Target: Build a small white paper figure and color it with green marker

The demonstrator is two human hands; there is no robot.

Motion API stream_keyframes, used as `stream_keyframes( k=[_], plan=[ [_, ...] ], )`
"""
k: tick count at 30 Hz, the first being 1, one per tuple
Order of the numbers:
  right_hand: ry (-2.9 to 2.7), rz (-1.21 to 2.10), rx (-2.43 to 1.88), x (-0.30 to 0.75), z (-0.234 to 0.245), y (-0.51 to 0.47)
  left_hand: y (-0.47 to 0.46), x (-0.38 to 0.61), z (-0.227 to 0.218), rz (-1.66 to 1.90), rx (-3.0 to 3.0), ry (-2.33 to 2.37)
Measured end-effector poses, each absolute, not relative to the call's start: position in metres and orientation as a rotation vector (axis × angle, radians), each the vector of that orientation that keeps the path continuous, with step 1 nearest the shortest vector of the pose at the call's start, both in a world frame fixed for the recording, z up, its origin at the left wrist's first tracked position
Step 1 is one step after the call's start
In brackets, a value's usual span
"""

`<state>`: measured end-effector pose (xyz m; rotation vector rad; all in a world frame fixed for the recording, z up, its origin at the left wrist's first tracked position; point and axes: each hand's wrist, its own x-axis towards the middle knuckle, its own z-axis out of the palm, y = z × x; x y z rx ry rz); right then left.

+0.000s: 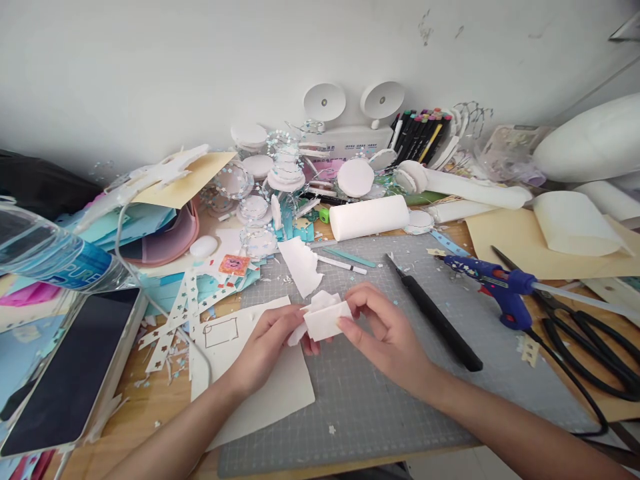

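Observation:
Both of my hands meet over the grey cutting mat [380,400], pinching a small white foam piece [325,317] between them. My left hand [267,347] grips its left side with curled fingers. My right hand [383,330] holds its right edge between thumb and fingertips. A white sheet with a pencilled rectangle [235,353] lies under my left wrist. A torn white scrap [303,267] rests just beyond the held piece.
A black craft knife [435,313] lies right of my hand, then a blue glue gun [495,283] and black scissors [585,340]. A white foam cylinder [369,217], round foam discs and markers crowd the back. A tablet [70,373] and plastic bottle [50,257] sit left.

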<state>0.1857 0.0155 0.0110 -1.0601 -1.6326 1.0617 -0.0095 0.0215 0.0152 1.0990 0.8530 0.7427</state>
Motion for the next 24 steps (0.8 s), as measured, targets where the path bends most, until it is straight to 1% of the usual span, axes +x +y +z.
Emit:
stream_keyframes(
  k=[6, 14, 16, 20, 24],
  plan=[
    [-1.485, 1.193, -1.119, 0.1834, 0.0087, 0.0156, 0.0214, -0.0087, 0.0187, 0.735, 1.188, 0.876],
    [-1.326, 1.319, -1.17, 0.1801, 0.0061, 0.017, 0.0198, -0.0036, 0.0227, 0.722, 1.241, 1.03],
    [-1.282, 1.418, -1.157, 0.1805, 0.0071, 0.0187, 0.0203, -0.0045, 0.022, 0.697, 1.229, 1.009],
    [-1.259, 1.72, -1.086, 0.1826, 0.0114, 0.0205, 0.0204, -0.0056, 0.0216, 0.652, 1.215, 0.974],
    [-1.205, 1.741, -1.095, 0.1839, 0.0115, 0.0201, 0.0193, -0.0034, 0.0243, 0.693, 1.227, 1.047]
  ],
)
